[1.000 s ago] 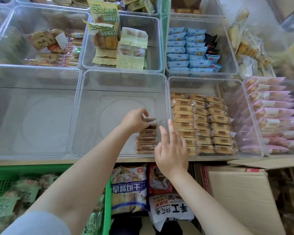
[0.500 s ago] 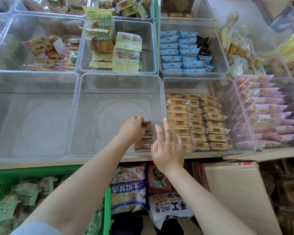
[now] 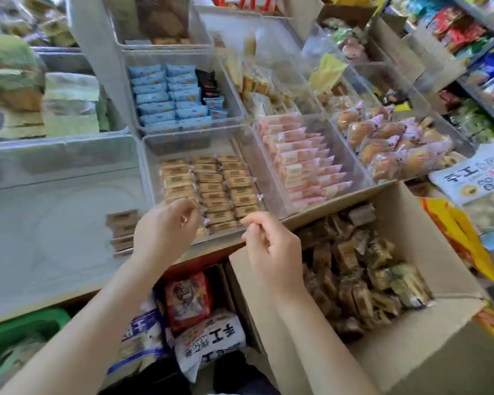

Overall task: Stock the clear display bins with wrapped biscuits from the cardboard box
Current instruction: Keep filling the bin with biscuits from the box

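Shop shelving crowds the far and right side of the view, and clear display bins sit in rows on the table below it. Both hands are empty and between loads, so the step in hand looks like the return trip — going back to the cardboard box for more. That box stands open at the near right, below the table edge, with a loose heap of wrapped biscuits in dark, gold-tinted wrappers inside. The left hand hovers over the near rim of the middle bin, fingers curled loosely inward and gripping nothing. The right hand hangs just beside it over the table edge, fingers likewise bent, thumb near the forefinger; I see nothing pinched there, though blur leaves a little doubt. A short stack of brown packets lies at the near right of the large left bin, which is otherwise bare. The middle bin already carries three tidy rows of tan packets. The next move calls for reaching right and down into the box, gathering a handful of biscuits, squaring them flat, and setting them next to the short stack — probably with wrappers aligned, since loose ones would slide on the smooth bin floor.
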{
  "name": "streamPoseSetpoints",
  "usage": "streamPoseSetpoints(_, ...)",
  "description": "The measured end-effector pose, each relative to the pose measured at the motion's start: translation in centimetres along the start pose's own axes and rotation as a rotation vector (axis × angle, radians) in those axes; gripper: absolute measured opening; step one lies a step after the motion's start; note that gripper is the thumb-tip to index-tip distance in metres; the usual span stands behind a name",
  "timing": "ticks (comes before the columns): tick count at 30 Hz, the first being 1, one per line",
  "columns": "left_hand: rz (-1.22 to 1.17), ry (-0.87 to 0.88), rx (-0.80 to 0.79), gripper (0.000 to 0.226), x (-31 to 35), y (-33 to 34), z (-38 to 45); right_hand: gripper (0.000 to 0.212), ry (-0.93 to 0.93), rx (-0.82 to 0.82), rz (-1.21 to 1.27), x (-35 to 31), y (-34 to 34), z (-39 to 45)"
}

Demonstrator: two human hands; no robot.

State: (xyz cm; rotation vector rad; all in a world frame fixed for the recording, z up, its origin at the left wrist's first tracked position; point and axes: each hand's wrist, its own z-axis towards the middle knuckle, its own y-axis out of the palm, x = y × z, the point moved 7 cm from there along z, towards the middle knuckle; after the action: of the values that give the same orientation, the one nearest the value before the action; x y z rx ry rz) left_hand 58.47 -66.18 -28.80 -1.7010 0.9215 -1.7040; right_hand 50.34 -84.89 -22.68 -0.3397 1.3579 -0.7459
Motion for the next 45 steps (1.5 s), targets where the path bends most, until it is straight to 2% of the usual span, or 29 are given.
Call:
streamPoseSetpoints(2, -0.130, 0.064, -0.025, 0.019, 5.2, 1.8, -1.0, 0.019, 0.124, 0.110, 0.015, 3.8, -4.7, 0.2)
streamPoseSetpoints(4, -0.269, 0.097, -0.135, 0.024, 9.4, 5.2, -1.8, 0.018, 0.315, 0.125, -0.005, 8.8, -7.7, 0.5)
streamPoseSetpoints(6, -0.325, 0.062, -0.279, 0.048, 12.3, 8.9, -2.7, 0.018, 0.555, 0.077, -0.018, 14.2, -9.2, 0.6)
streamPoseSetpoints(8, -0.303, 0.013, -0.350, 0.070, 14.0, 12.0, -3.3, 0.022, 0.770, -0.009, -0.028, 19.8, -9.3, 0.4)
streamPoseSetpoints(11, -0.326, -0.083, -0.283, 0.063, 15.1, 14.0, -3.4, 0.019, 0.987, -0.109, 0.070, 26.3, -7.5, -0.3)
streamPoseSetpoints(14, -0.236, -0.100, -0.170, 0.048, 15.3, 14.6, -3.5, 0.034, 1.022, -0.310, 0.049, 29.2, -4.9, -1.0)
streamPoseSetpoints(17, -0.169, -0.065, -0.126, 0.045, 15.3, 15.0, -3.7, 0.078, 0.988, -0.539, 0.111, 29.3, -1.5, -2.0)
streamPoseSetpoints(19, -0.165, -0.064, -0.110, 0.044, 15.2, 15.1, -3.6, 0.091, 0.923, -0.605, -0.037, 29.8, -0.1, -2.3)
streamPoseSetpoints(21, -0.151, -0.067, -0.095, 0.042, 15.1, 15.0, -3.6, 0.077, 0.879, -0.542, -0.117, 30.8, 0.4, -2.1)
streamPoseSetpoints(23, -0.142, -0.067, -0.085, 0.041, 15.0, 15.0, -3.6, 0.061, 0.889, -0.491, -0.062, 30.1, -0.6, -1.4)
streamPoseSetpoints(26, -0.163, -0.080, -0.103, 0.041, 14.9, 15.1, -3.6, 0.044, 0.966, -0.401, 0.203, 28.3, -3.2, -0.8)
streamPoseSetpoints(28, -0.167, -0.083, -0.163, 0.044, 14.8, 15.1, -3.4, 0.043, 1.044, -0.337, 0.425, 26.4, -5.4, -1.1)
streamPoseSetpoints(30, -0.030, 0.012, -0.174, 0.048, 15.4, 14.3, -3.2, 0.046, 1.080, -0.315, 0.612, 23.8, -7.3, -1.3)
streamPoseSetpoints(32, -0.004, 0.138, -0.037, 0.045, 16.6, 11.6, -3.2, 0.046, 1.010, -0.327, 0.721, 20.7, -8.8, -0.8)
streamPoseSetpoints(34, -0.175, 0.078, 0.057, 0.036, 16.3, 8.9, -3.1, 0.042, 0.842, -0.358, 0.731, 17.0, -9.5, 0.4)
streamPoseSetpoints(36, -0.480, -0.190, -0.037, 0.042, 14.1, 8.0, -2.4, 0.037, 0.631, -0.386, 0.649, 13.2, -9.3, 1.7)
streamPoseSetpoints(38, -0.829, -0.522, -0.274, 0.058, 12.0, 8.0, -2.4, 0.025, 0.414, -0.410, 0.496, 9.2, -8.2, 2.7)
streamPoseSetpoints(39, -0.936, -0.599, -0.385, 0.064, 11.3, 7.7, -2.7, 0.023, 0.311, -0.420, 0.409, 7.5, -7.2, 3.0)
streamPoseSetpoints(41, -1.034, -0.599, -0.466, 0.056, 9.7, 6.1, -3.0, 0.036, 0.123, -0.439, 0.232, 4.4, -4.6, 3.2)
streamPoseSetpoints(43, -1.086, -0.567, -0.389, 0.036, 6.8, 3.8, -3.0, 0.047, -0.023, -0.481, 0.106, 1.7, -1.3, 3.0)
streamPoseSetpoints(45, -1.102, -0.518, -0.314, 0.030, 3.1, 1.6, -3.1, 0.057, -0.081, -0.553, 0.054, -0.2, 2.0, 2.8)
